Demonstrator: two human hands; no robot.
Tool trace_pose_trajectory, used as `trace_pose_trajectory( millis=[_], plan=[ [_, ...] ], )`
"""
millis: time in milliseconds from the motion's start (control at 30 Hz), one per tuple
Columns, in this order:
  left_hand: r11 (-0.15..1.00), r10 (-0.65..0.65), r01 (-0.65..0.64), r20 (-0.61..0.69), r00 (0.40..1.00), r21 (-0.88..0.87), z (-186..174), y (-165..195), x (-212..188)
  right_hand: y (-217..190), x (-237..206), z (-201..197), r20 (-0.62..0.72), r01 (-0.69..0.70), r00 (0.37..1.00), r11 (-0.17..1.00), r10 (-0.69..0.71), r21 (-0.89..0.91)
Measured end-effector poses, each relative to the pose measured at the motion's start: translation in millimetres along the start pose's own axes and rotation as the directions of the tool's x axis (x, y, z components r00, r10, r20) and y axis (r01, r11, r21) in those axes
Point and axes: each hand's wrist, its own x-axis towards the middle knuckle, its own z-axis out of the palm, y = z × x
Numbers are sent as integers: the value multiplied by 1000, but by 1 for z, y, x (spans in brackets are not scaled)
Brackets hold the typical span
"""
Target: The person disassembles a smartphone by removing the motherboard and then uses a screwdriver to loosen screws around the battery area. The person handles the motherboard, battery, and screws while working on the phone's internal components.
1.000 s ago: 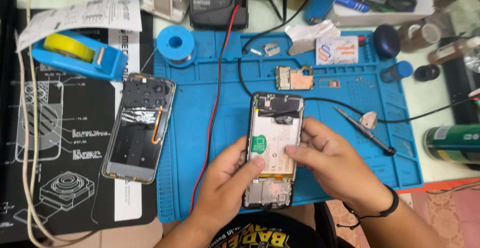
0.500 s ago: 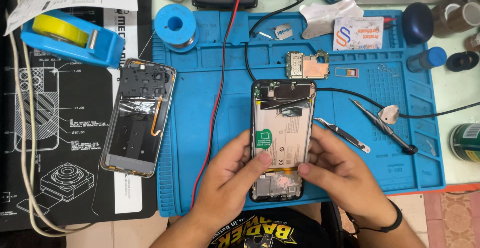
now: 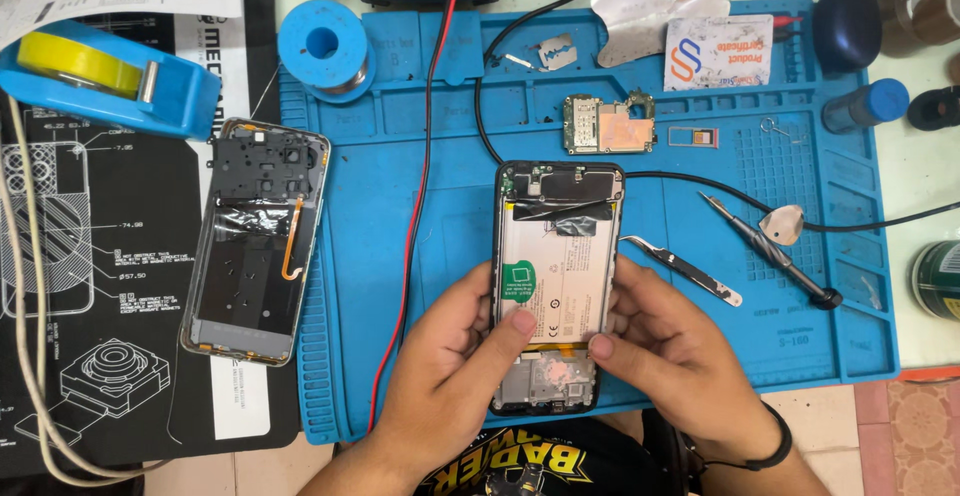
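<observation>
On blue mat (image 3: 420, 206), left hand (image 3: 455, 366), right hand (image 3: 670, 356) cupping opened phone (image 3: 555, 286)

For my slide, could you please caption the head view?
Both hands, left hand and right hand, hold an opened phone over a blue repair mat.

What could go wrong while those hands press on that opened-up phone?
Both thumbs press on the white battery of the opened black phone, held by the left hand and right hand; hard pressure might dent or puncture it. The silver metal tweezers lie close beside the right hand and could be knocked onto the exposed parts. The small green circuit board lies loose on the blue work mat and could be swept off.
</observation>
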Motion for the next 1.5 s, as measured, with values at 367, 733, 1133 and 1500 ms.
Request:
trace_pose_trajectory(
  millis=[367,733,1133,1500],
  plan=[
    [996,35,-36,13,999,82,-3,-1,4,25,3,-5,-30,94,995,992,-92,84],
    [982,83,-61,-119,989,179,5,12,10,36,2,-1,8,200,980,975,-200,-95],
    [370,35,82,-102,994,925,9,42,10,-29,-14,-1,149,361,878,426,-455,-830],
    [112,33,-167,164,986,980,-10,40,18,-39,7,-27,128,149,838,-4,-530,-989]
  ],
)
